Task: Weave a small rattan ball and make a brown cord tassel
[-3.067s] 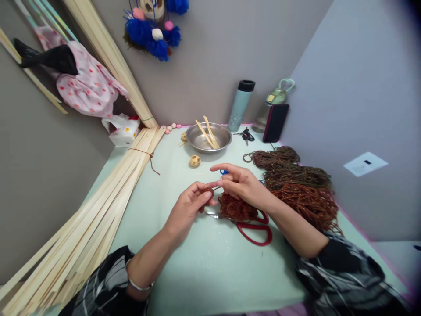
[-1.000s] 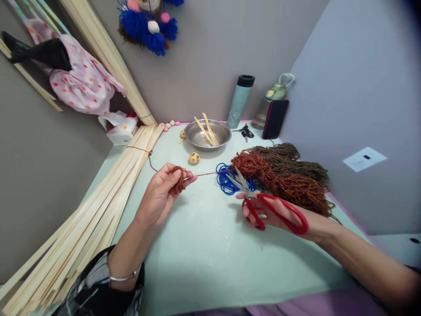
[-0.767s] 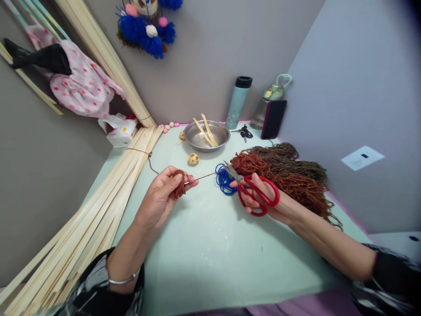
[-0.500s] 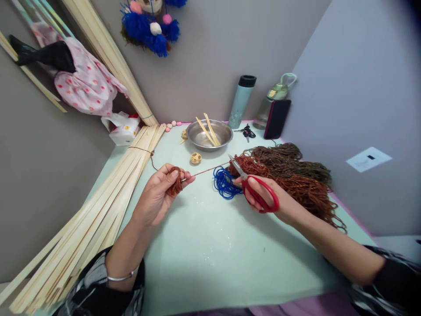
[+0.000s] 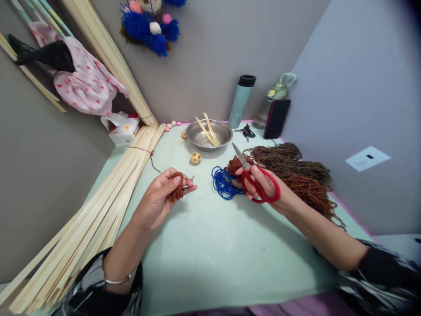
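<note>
A small looped bundle of brown yarn point(image 5: 176, 188) is pinched in my left hand point(image 5: 158, 195), with a short yarn end sticking up by the fingertips. My right hand point(image 5: 266, 186) grips red-handled scissors point(image 5: 261, 186) by their loops, blades pointing up and away and looking closed. Just left of the scissors lies a coil of blue cord point(image 5: 224, 183). Behind and beside my right hand, hanks of reddish-brown and dark brown yarn point(image 5: 302, 188) spread over the table. Between the hands, only bare tabletop shows.
A metal bowl point(image 5: 209, 135) holding thin wooden strips stands at the back, a small woven ball point(image 5: 195, 158) before it. Long flat strips point(image 5: 98, 210) lie tied along the left. A tumbler point(image 5: 242, 102), a bottle point(image 5: 263, 114), a phone point(image 5: 277, 119) and black scissors point(image 5: 246, 131) sit at back right.
The yarn strand that stretched from my left hand to the scissors is cut, leaving a short end at my left fingers. The scissors have tilted upward and their blades have risen.
</note>
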The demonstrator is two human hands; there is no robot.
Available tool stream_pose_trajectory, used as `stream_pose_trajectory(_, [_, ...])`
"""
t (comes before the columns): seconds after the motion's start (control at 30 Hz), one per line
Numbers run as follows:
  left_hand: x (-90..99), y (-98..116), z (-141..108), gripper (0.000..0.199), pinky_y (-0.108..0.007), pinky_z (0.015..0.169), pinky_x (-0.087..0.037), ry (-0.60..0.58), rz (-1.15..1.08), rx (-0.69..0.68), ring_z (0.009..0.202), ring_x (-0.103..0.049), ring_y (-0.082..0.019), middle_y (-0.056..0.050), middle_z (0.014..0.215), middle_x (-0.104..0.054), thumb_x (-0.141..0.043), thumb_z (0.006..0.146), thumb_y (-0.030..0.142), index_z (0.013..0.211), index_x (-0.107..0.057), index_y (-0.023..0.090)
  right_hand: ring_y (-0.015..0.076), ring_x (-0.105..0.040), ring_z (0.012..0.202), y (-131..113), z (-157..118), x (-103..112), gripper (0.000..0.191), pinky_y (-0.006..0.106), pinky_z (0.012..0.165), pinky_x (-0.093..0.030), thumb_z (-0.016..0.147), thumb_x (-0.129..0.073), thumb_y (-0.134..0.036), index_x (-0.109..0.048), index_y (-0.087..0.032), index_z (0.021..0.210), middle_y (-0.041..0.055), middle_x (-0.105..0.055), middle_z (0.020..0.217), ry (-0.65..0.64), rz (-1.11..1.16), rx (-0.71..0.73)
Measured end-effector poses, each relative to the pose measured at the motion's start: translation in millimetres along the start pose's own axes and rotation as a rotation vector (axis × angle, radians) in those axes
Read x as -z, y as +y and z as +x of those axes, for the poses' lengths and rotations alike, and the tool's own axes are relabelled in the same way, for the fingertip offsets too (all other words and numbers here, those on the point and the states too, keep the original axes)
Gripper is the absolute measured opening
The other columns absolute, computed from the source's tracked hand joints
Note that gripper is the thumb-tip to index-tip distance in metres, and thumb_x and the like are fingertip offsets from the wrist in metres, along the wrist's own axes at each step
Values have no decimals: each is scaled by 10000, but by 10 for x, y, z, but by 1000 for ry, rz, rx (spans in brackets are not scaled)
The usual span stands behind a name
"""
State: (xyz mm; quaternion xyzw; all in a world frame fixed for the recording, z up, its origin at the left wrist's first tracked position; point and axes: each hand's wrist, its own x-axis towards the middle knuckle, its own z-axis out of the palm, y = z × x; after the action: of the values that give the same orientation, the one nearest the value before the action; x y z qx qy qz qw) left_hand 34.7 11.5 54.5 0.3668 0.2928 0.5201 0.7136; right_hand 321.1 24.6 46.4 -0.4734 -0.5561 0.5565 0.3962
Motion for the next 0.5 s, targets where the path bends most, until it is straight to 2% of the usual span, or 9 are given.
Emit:
stream_pose_trajectory(0.07, [29,16,18,96,-233,901,-604,37,-26,-7,884,-703,-125,-34,853,-700,-748,868,200,839,-699,124,129,-494,523,-70,-99,-14,445,253,527,-440,934,-592,-575,-579,-180,1138,-35,-550,609,-33,-250,30])
stream_pose_trajectory(0.17, [62,34,34,94,-240,935,-595,64,-60,-9,892,-711,-124,-35,852,-706,-751,865,194,845,-703,116,169,-617,705,-145,-286,-41,349,277,639,-490,917,-657,-373,-582,-214,1219,35,-677,868,-203,-703,114])
stream_pose_trajectory(0.27, [53,21,27,111,-240,932,-594,71,-63,13,902,-719,-132,-44,868,-713,-753,863,199,826,-693,114,219,-662,849,-201,-381,-115,186,323,748,-524,915,-643,-264,-679,-218,1091,84,-697,976,-341,-984,245])
stream_pose_trajectory(0.3, [38,6,21,113,-236,926,-594,73,-61,23,905,-720,-134,-42,870,-712,-755,861,198,823,-688,115,234,-665,885,-223,-375,-159,147,336,772,-529,918,-639,-256,-696,-216,1047,94,-697,988,-328,-1005,286])
stream_pose_trajectory(0.37, [-5,-41,9,112,-237,921,-592,63,-54,46,914,-719,-135,-37,879,-707,-754,861,197,830,-680,119,245,-662,942,-265,-306,-281,173,357,814,-532,935,-618,-255,-699,-219,1083,111,-693,1057,-251,-929,337])
stream_pose_trajectory(0.43, [-56,-105,0,116,-253,934,-585,32,-42,78,924,-716,-138,-37,890,-707,-745,871,210,843,-671,124,222,-654,942,-277,-185,-433,301,350,805,-534,941,-606,-255,-642,-231,1239,118,-665,1197,-181,-705,319])
stream_pose_trajectory(0.5, [-100,-168,-3,135,-267,923,-583,-2,-27,129,909,-720,-144,-47,894,-717,-742,877,235,857,-661,129,172,-648,855,-231,-45,-585,451,309,714,-534,919,-611,-233,-541,-252,1364,105,-642,1247,-230,-391,200])
